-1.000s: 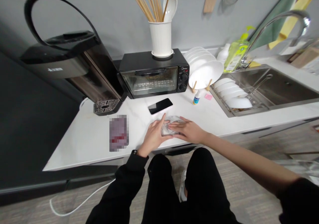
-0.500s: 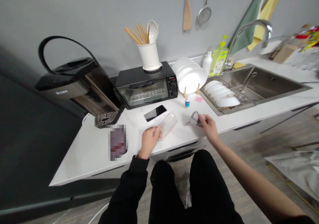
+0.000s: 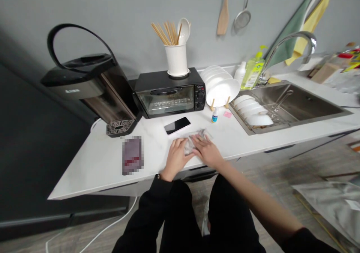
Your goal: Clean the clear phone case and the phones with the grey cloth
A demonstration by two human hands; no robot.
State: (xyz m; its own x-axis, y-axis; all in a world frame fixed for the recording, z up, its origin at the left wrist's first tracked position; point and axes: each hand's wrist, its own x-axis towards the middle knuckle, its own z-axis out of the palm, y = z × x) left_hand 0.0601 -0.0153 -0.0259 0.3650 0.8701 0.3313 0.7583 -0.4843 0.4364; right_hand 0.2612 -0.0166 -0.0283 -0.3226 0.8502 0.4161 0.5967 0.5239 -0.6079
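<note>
My left hand (image 3: 176, 154) rests at the counter's front edge, its fingers curled over the near left side of a clear plastic phone case (image 3: 189, 147). Close beside it, my right hand (image 3: 207, 151) presses a crumpled grey cloth (image 3: 207, 133) onto the case. Most of the case is covered by the hands and the cloth. Just behind lies a phone (image 3: 177, 125) with a dark screen. A small white bottle with a blue and yellow label (image 3: 215, 116) stands further back, and a pink slip (image 3: 227, 114) lies to its right.
A black toaster oven (image 3: 171, 99) with a utensil holder (image 3: 177, 60) on top stands behind. Left are a water dispenser (image 3: 92, 84) and a blurred-out item (image 3: 132, 153). Plates (image 3: 221, 92) stand in a rack near the sink (image 3: 306, 112).
My right hand has moved left with the cloth, from beside the case onto it. My left hand has shifted slightly over the case. The view has turned a little.
</note>
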